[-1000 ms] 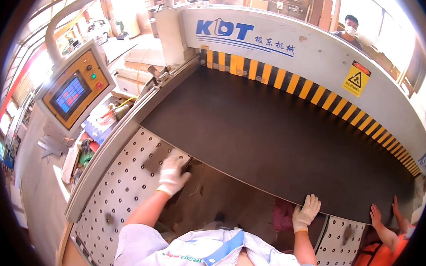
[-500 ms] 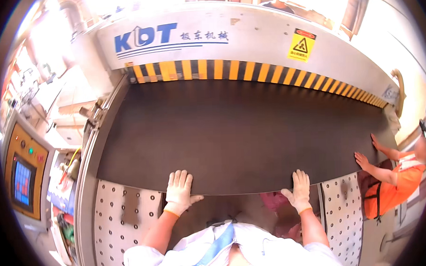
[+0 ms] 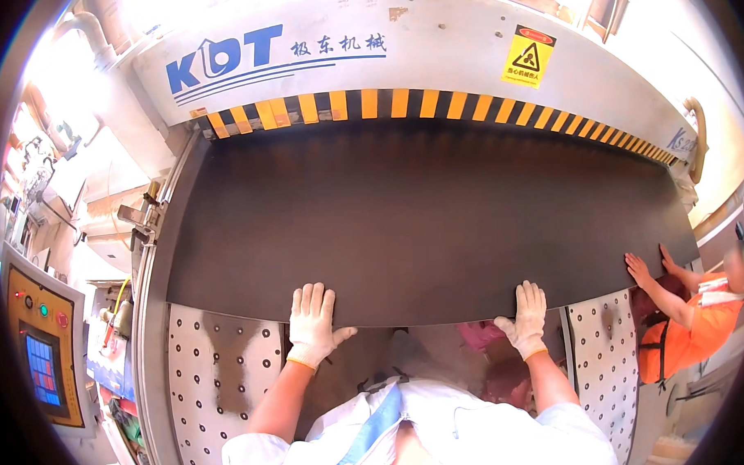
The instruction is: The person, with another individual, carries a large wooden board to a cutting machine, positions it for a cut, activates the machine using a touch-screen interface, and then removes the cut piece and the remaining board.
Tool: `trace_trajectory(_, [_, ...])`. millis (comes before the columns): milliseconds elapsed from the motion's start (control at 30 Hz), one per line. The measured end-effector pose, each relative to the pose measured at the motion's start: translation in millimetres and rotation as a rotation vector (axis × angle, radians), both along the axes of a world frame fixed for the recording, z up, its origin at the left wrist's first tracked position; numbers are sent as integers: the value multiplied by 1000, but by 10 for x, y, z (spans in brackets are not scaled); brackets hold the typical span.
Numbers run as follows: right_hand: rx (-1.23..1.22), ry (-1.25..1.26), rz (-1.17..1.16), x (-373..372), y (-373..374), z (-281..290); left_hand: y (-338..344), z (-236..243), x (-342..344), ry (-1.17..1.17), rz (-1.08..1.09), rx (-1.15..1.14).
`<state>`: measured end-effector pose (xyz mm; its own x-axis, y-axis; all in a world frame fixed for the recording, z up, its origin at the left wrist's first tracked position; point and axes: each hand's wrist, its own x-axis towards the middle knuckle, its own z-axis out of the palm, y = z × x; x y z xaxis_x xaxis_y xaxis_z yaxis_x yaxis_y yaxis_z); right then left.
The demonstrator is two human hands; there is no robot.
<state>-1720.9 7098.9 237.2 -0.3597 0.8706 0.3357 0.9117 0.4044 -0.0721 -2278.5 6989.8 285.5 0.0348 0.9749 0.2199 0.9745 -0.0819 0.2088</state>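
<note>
A large dark grey-black panel (image 3: 421, 222) lies flat, its far edge beneath the yellow-and-black striped guard of a grey machine beam (image 3: 447, 49). My left hand (image 3: 313, 326), in a pale work glove, rests on the panel's near edge with fingers outstretched and thumb out to the right along the edge. Farther right, my right hand (image 3: 526, 319) lies on the same edge in a matching glove, fingers forward and thumb toward the left. Both hands are open and press on the panel from above; neither grips it visibly.
At the right end, a co-worker in orange (image 3: 691, 328) has both hands on the panel. Perforated metal support tables (image 3: 221, 377) flank me. A control console (image 3: 44, 359) with lit screen and buttons stands at left, beyond a metal side rail (image 3: 156, 273).
The view has shifted slightly, so the beam, panel and console sit differently in the picture. Both my hands remain flat on the near edge, and the co-worker's hands stay on the panel.
</note>
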Motion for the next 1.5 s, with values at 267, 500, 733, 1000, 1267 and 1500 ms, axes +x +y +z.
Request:
trace_trajectory(267, [8,15,-31,-145,357,-66,449,30,-155,16,-4,-35])
trace_trajectory(500, [-19,12,-78,-528,1349,38,1487,-28,-486,2,-7,52])
trace_trajectory(733, [-60,-51,-51,-852,2504,71,2541,-76,-808,93,26,66])
trace_trajectory(1000, [-108,-98,-32,-1165,3603,216,3508,180,-960,123,86,-189])
trace_trajectory(1267, [-125,-113,-43,-1343,4559,181,4341,-91,-1206,150,125,-142])
trace_trajectory(1500, [-130,-135,-35,-1516,5238,187,5008,-174,-1417,151,151,-146])
